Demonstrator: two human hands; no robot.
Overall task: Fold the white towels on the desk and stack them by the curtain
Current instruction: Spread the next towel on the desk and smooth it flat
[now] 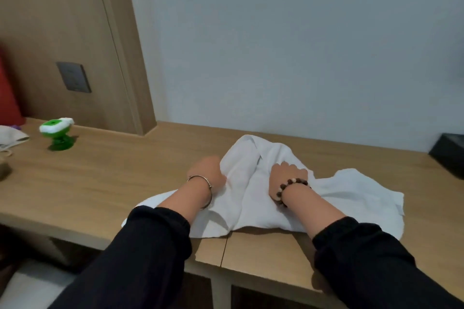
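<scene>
No text, label, brand, number or sign is showing clearly enough to read. The white towel [351, 193] is showing plain cloth with no print. The grey wall plate [73, 77], the green and white object [56, 130] on the desk and the black box [449, 153] at the right edge are appearing too blurred to tell whether any marking is on them.
</scene>
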